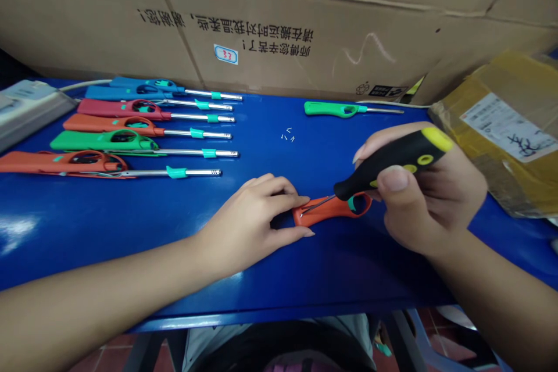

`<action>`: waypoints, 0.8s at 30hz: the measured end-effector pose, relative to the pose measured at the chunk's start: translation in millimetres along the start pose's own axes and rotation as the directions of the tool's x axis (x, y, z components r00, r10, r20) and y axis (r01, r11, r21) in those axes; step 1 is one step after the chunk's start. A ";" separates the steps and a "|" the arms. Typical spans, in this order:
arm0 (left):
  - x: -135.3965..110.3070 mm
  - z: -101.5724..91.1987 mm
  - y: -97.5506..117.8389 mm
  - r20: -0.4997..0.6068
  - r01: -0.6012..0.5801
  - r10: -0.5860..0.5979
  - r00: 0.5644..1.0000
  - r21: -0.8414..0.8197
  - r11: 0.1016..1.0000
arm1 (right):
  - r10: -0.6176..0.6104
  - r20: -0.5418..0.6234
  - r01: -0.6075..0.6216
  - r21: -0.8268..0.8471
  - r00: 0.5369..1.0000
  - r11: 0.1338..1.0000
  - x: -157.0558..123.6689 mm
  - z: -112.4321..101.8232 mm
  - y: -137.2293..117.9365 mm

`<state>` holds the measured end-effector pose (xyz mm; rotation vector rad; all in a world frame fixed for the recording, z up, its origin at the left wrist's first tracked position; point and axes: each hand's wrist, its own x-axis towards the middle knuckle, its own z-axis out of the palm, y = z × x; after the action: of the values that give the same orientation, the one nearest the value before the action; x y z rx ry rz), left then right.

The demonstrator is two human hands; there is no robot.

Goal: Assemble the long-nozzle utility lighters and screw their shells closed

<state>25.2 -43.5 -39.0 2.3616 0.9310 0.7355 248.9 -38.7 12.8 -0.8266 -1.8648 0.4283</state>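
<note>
An orange lighter body (325, 212) lies on the blue table (131, 226) near its front edge. My left hand (257, 215) pinches its left end between thumb and forefinger. My right hand (429, 195) is wrapped round a black-and-yellow screwdriver (387, 164), whose thin metal tip rests on the orange lighter's left part. Several tiny screws (288, 135) lie loose on the table beyond it.
Several long-nosed lighters (131, 128) in blue, red, orange and green lie in a row at the left. A lone green lighter (344, 108) sits at the back. A big cardboard box (279, 17) walls the far side. A yellow-wrapped parcel (505, 128) is at the right, a grey box (26, 107) far left.
</note>
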 end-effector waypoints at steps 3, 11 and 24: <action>-0.3 0.4 -0.3 -0.013 -0.012 0.012 1.000 0.011 1.000 | -0.078 -0.016 0.078 0.000 0.997 0.997 0.1 1.3 2.3; -0.2 -0.9 -1.3 -0.016 -0.010 0.010 1.000 0.013 1.000 | -0.123 0.011 0.123 -0.013 0.992 0.992 0.0 1.0 3.7; 1.3 -1.3 -0.9 -0.003 -0.001 0.001 1.000 0.019 1.000 | -0.247 0.053 0.246 0.036 0.967 0.969 3.1 2.4 5.1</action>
<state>24.7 -41.6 -38.2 2.3778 0.9418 0.7338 247.7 -32.8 10.6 -0.5582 -1.9799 0.3237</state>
